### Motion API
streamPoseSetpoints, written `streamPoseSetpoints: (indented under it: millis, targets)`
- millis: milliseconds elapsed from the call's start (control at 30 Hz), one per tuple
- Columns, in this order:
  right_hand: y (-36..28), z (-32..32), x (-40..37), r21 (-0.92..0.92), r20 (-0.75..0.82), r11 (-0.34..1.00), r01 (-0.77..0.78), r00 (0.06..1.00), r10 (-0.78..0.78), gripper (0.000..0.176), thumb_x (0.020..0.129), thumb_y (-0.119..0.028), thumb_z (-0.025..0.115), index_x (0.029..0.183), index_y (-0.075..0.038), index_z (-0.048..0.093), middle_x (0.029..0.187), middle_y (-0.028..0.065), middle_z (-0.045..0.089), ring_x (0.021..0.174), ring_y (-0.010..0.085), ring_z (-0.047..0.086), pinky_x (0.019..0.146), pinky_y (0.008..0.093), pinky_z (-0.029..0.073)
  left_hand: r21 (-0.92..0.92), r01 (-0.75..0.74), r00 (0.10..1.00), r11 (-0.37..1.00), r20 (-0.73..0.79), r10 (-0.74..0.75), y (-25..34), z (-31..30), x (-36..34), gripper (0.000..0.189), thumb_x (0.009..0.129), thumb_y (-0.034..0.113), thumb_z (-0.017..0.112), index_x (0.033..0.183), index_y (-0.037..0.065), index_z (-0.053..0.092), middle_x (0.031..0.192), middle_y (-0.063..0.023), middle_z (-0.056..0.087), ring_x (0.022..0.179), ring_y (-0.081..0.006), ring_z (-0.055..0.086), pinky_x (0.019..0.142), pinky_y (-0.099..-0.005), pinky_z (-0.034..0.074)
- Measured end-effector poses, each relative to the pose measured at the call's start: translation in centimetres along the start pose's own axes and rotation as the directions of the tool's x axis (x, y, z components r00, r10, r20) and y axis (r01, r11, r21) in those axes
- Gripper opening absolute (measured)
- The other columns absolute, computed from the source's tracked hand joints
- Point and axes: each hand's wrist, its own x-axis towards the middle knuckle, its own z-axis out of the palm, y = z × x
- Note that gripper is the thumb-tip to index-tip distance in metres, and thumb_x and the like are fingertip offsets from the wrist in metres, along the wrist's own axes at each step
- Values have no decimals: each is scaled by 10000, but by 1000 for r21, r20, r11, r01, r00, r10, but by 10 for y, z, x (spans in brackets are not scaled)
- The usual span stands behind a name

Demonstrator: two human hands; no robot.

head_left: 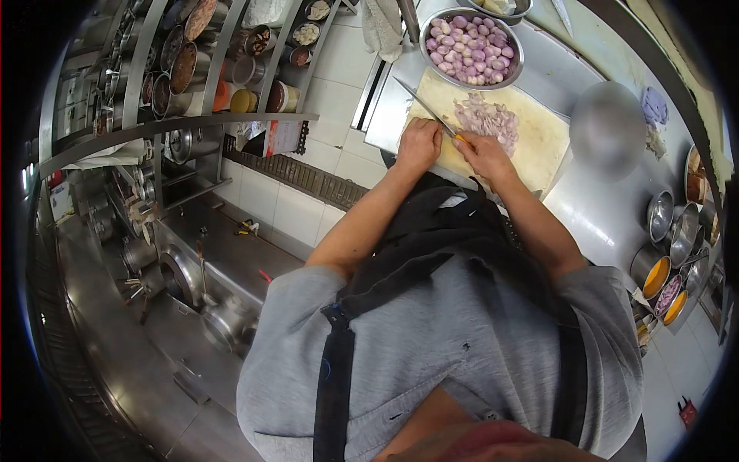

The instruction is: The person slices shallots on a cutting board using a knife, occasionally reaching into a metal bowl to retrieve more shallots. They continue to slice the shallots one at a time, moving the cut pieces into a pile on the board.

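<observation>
My right hand (486,156) is wrapped round the orange handle of a knife (433,110), whose blade points away and to the left over the cutting board's edge. Close beside the blade, my left hand (420,144) is closed with its fingers curled; whatever it may hold is hidden. Both hands are at the near left part of a pale cutting board (539,138). Sliced shallots (488,121) lie in a loose heap on the board, just beyond my right hand. Behind the board stands a metal bowl (520,68) full of peeled whole shallots (471,48).
A round, blurred metallic shape (608,131) is right of the board. Further right stand several metal bowls (660,215) and containers with orange contents (657,277). A cloth (382,29) hangs at the counter's left end. Shelves with food containers (185,68) are on the left.
</observation>
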Motion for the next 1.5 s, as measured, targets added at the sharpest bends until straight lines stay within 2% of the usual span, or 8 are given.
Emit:
streamPoseSetpoints:
  millis: [500, 667, 733, 867, 1033, 1233, 1367, 1500]
  targets:
    - [-2, -5, -5, -3, -13, 1000, -5, 1000, 5, 331, 939, -342, 570, 1040, -43, 669, 912, 229, 663, 870, 407, 636, 763, 468, 492, 38, -7, 999, 999, 41, 5, 3, -1, 1, 32, 784, 30, 644, 814, 20, 648, 800, -156, 644, 792, -357, 600, 727, -441, 494]
    - [-2, -21, -32, 166, -65, 976, -140, 986, 153, 314, 941, -320, 575, 1038, -36, 668, 881, 234, 658, 838, 403, 637, 747, 455, 490, -11, -73, 996, 997, 46, 74, 11, -8, 16, 86, 794, 36, 644, 872, 13, 670, 847, -143, 664, 800, -328, 623, 739, -408, 510]
    - [-1, -21, -37, 140, -71, 980, -142, 986, 153, 311, 942, -315, 575, 1028, -31, 667, 878, 229, 658, 839, 400, 636, 751, 450, 490, -162, 109, 993, 981, -24, -114, 21, -25, 37, 133, 806, 64, 669, 929, 19, 689, 909, -150, 683, 765, -293, 648, 711, -375, 522]
    - [4, 1, -39, 80, -37, 997, -4, 999, 7, 320, 944, -310, 563, 1027, -17, 660, 914, 219, 662, 857, 394, 634, 774, 445, 490, -142, 118, 992, 983, -34, -124, 26, -44, 99, 187, 796, 109, 706, 968, 34, 700, 936, -140, 683, 755, -267, 657, 716, -356, 528]
    - [16, 10, -41, 105, -104, 994, 11, 995, 0, 326, 942, -315, 561, 1046, -21, 659, 899, 230, 662, 857, 406, 633, 761, 449, 496, 176, -303, 946, 937, 175, 273, 36, -14, 165, 297, 788, 88, 640, 1083, 72, 675, 960, -162, 669, 853, -336, 668, 774, -440, 536]
    - [27, -19, -59, 108, -171, 987, -118, 976, 135, 306, 941, -307, 570, 1054, -38, 662, 891, 236, 663, 845, 405, 636, 753, 452, 496, 420, -277, 864, 864, 503, 32, 46, 14, 194, 255, 807, 86, 554, 1048, 102, 637, 926, -173, 690, 916, -358, 671, 778, -478, 536]
    - [32, -10, -62, 97, -247, 994, -51, 966, 74, 305, 944, -309, 567, 1057, -42, 661, 886, 236, 663, 842, 409, 635, 753, 457, 494, 397, -341, 876, 852, 462, 136, 42, 2, 192, 284, 806, 142, 598, 1081, 97, 652, 899, -151, 695, 876, -332, 681, 756, -469, 539]
    - [32, -11, -62, 78, -228, 996, -53, 971, 69, 305, 948, -313, 564, 1061, -45, 659, 883, 241, 661, 842, 414, 635, 755, 462, 494, 76, -92, 980, 993, 183, 77, 45, -32, 161, 299, 808, 196, 693, 1078, 70, 677, 925, -121, 701, 834, -256, 690, 677, -396, 536]
